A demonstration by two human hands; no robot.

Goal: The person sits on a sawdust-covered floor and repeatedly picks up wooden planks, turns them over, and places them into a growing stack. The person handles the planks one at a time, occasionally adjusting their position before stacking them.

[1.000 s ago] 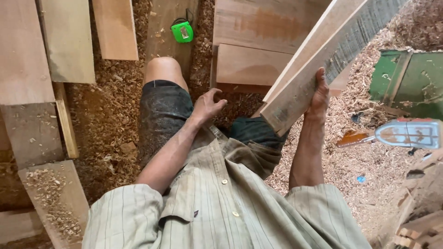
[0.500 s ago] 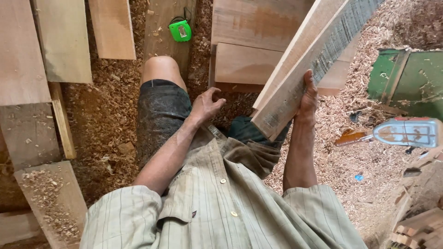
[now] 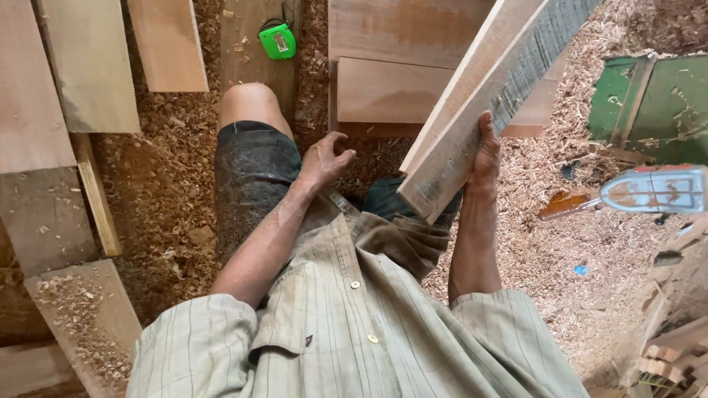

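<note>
Sawdust floor [image 3: 169,184] | right hand [image 3: 483,158] grips plank [image 3: 479,110] | left hand [image 3: 324,158] loose, empty

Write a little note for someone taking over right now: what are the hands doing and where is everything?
Right hand: grips the long plank at its near end, plank tilted up and away.
Left hand: empty, fingers curled, over the knee.
Green tape measure: on a board ahead.
Other boards lie flat on the sawdust floor.
Done: plank lifted. Left: it is not set down anywhere yet.

Sawdust floor [image 3: 169,191] (thickly littered) under daylight.
</note>
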